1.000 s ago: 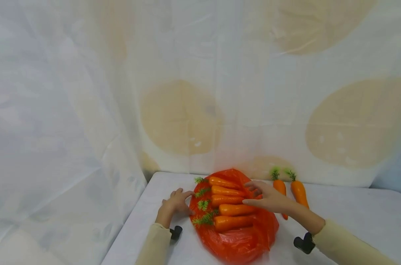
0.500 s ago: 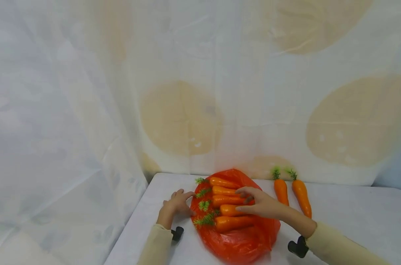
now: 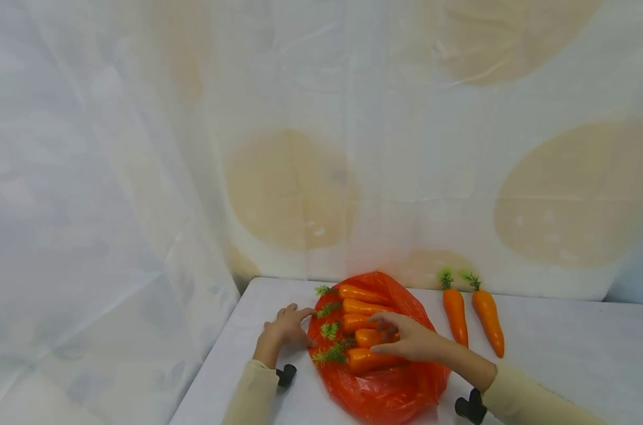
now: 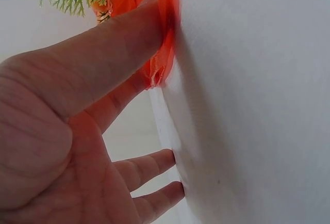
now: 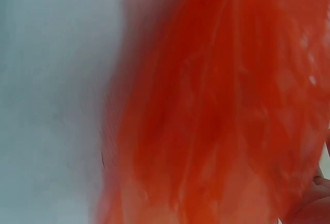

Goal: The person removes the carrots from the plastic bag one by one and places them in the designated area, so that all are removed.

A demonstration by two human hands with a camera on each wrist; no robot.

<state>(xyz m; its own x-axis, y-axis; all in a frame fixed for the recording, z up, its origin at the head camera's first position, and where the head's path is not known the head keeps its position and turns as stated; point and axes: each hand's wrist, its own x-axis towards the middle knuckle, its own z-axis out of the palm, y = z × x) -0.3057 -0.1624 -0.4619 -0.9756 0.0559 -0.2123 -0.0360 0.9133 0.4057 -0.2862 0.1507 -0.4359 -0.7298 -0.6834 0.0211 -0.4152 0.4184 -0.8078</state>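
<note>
Several orange carrots [image 3: 364, 294] with green leafy tops lie side by side in a red plastic bag [image 3: 374, 392], tops pointing left. At the bag's left edge is my left hand [image 3: 285, 332], thumb and index finger spread apart. In the left wrist view, red plastic hides the tip of my thumb [image 4: 118, 38], and two straight fingers [image 4: 149, 167] reach the table. My right hand [image 3: 414, 339] is over the lower carrots, thumb and fingers apart and slightly bent, one carrot showing between them. Red plastic fills most of the right wrist view and hides that hand's fingertips.
Two more carrots [image 3: 455, 316] lie on the white table [image 3: 555, 336], right of the bag and beyond my right forearm. Behind the table hangs a pale sheet [image 3: 427, 147] with tan round patches. Its left part [image 3: 114, 236] runs along the table's left side.
My right hand has moved left and slightly down over the carrots, covering more of them and uncovering the two carrots on the right. My left hand keeps its place at the bag's edge.
</note>
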